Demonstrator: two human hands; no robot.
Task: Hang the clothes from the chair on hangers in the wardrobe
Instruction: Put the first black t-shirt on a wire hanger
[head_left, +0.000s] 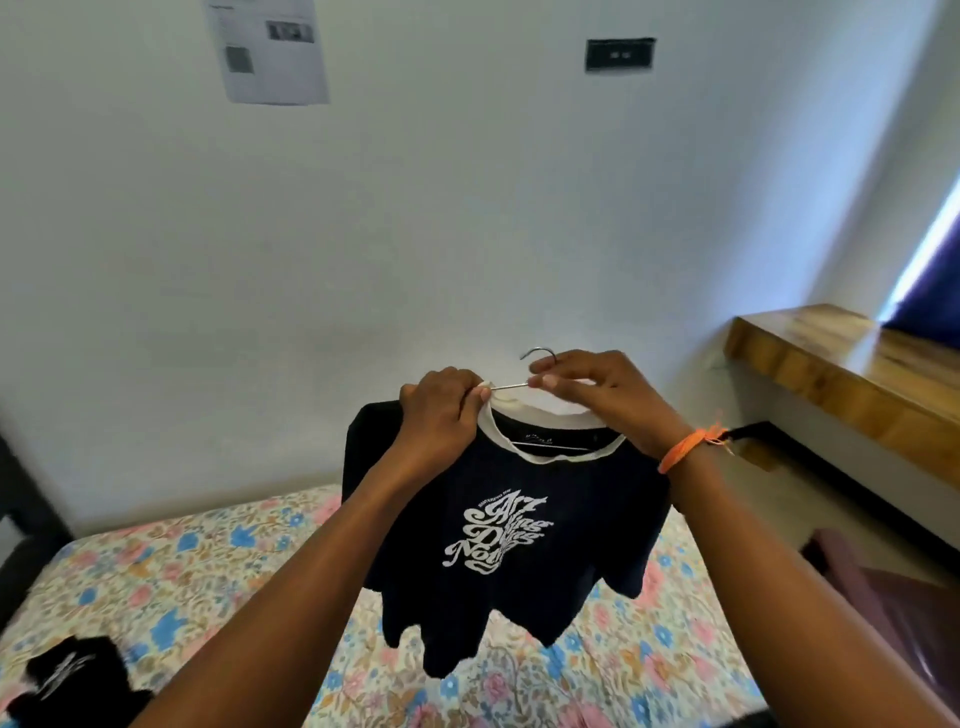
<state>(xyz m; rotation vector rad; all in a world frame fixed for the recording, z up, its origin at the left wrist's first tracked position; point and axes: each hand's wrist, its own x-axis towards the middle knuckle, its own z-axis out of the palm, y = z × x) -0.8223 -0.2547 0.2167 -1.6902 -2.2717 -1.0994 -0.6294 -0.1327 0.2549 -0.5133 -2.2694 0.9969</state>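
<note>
**Figure: T-shirt partly seated on a wire hanger, held above the bed**

Left to right: a second dark printed garment (72, 675) lay on the floral bedsheet (208, 561). The left hand (436, 415) pinched the white collar of the navy printed T-shirt (498, 530); the right hand (597, 395) gripped the thin metal wire hanger (540, 356) near its hook. Risk, as judged: the collar could stretch or one shoulder slip off, dropping the shirt, if either grip loosened. No wardrobe was visible.
</note>
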